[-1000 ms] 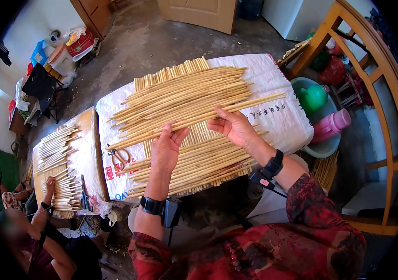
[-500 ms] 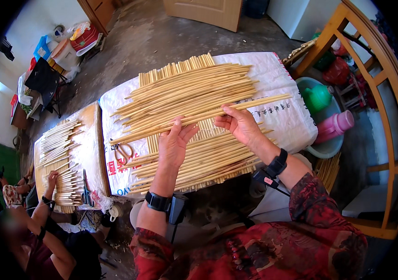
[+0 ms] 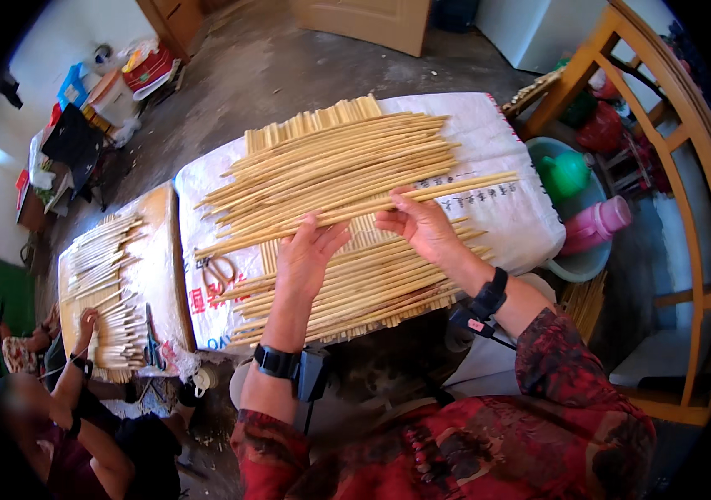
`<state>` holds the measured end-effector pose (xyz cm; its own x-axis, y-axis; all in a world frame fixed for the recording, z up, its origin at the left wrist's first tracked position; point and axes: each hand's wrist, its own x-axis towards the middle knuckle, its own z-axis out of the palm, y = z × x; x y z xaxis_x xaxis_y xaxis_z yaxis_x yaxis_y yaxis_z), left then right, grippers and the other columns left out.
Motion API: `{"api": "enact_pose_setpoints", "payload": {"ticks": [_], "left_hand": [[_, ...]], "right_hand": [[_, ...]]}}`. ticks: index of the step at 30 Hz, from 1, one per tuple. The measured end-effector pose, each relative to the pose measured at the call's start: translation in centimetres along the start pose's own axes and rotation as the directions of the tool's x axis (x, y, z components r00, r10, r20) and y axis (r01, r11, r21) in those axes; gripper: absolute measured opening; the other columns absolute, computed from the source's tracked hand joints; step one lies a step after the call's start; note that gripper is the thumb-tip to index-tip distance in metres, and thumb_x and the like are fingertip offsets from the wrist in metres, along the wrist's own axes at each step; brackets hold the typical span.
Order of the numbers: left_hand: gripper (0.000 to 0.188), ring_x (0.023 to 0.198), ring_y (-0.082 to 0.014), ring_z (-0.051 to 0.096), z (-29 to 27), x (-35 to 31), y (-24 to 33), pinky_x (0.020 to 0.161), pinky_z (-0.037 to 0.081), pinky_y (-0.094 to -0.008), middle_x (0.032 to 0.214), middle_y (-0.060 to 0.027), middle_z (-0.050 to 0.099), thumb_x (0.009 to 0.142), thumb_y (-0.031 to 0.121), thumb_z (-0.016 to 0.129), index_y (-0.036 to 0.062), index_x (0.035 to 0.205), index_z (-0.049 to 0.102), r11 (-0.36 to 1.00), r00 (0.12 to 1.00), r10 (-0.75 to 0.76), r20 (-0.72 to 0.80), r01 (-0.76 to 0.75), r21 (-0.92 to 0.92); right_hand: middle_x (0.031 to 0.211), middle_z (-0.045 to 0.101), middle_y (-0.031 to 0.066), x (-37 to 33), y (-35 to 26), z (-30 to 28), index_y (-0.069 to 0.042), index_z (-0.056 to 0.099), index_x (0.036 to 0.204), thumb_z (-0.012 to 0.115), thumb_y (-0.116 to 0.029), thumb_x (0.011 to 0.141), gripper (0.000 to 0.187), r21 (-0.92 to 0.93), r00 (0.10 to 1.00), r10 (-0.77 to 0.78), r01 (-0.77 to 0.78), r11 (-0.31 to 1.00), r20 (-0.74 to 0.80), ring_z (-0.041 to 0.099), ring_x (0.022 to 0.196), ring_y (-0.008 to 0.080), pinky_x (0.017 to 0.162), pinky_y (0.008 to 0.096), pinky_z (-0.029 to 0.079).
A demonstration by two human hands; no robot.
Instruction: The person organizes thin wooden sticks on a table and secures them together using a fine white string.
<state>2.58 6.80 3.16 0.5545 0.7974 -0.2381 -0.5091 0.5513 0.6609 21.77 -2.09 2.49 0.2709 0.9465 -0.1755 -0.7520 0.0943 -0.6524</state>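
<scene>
Two or so long, pale yellow stalks (image 3: 480, 182) lie slantwise across the middle of the table, their right end higher. My left hand (image 3: 310, 250) pinches them between thumb and fingers left of centre. Farther right, my right hand (image 3: 419, 225) grips them the same way, thumb on top. Behind them, a row of similar stalks (image 3: 347, 158) lies side by side over upright-laid shorter pieces (image 3: 314, 125). A second row (image 3: 364, 279) lies nearer me, partly under my hands and wrists. Scissors (image 3: 219, 273) rest on the white cloth by the stalks' left end.
A printed white sheet (image 3: 489, 117) covers the table. To the left, another person works at a second table (image 3: 168, 250) with stalks (image 3: 114, 250) and dark-handled scissors (image 3: 152, 337). At right stand a basin (image 3: 585, 271) holding green and pink jugs, and a wooden frame (image 3: 680, 167).
My right hand has shifted slightly left along the stalks. Both hands keep their hold, and the stalks stay nearly in place. The whole view has moved a little.
</scene>
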Motion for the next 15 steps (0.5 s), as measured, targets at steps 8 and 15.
{"api": "enact_pose_setpoints", "payload": {"ticks": [8,15], "left_hand": [[0.022,0.095,-0.0307,0.061,0.4,-0.4,0.3,0.082,0.053,-0.0404,0.104,-0.0157,0.059,0.089,0.014,0.054,0.0004,0.106,0.052,0.997,0.999,0.043,-0.016,-0.042,0.057],[0.026,0.101,-0.0310,0.059,-0.5,-0.3,0.6,0.084,0.053,-0.0375,0.110,-0.0183,0.058,0.090,0.016,0.053,-0.0011,0.110,0.052,0.993,0.998,0.052,-0.020,-0.049,0.108]], "right_hand": [[0.088,0.061,0.0094,0.2,0.3,0.4,-0.003,0.054,0.100,0.063,-0.013,0.083,0.021,0.045,0.998,0.052,-0.051,0.998,-0.027,0.065,0.079,0.0224,0.072,0.0351,0.056],[0.088,0.062,0.0094,0.1,0.4,0.1,-0.004,0.055,0.103,0.061,-0.015,0.085,0.022,0.036,0.996,0.083,-0.084,0.996,0.019,0.065,0.081,0.0216,0.075,0.0354,0.055]]}}
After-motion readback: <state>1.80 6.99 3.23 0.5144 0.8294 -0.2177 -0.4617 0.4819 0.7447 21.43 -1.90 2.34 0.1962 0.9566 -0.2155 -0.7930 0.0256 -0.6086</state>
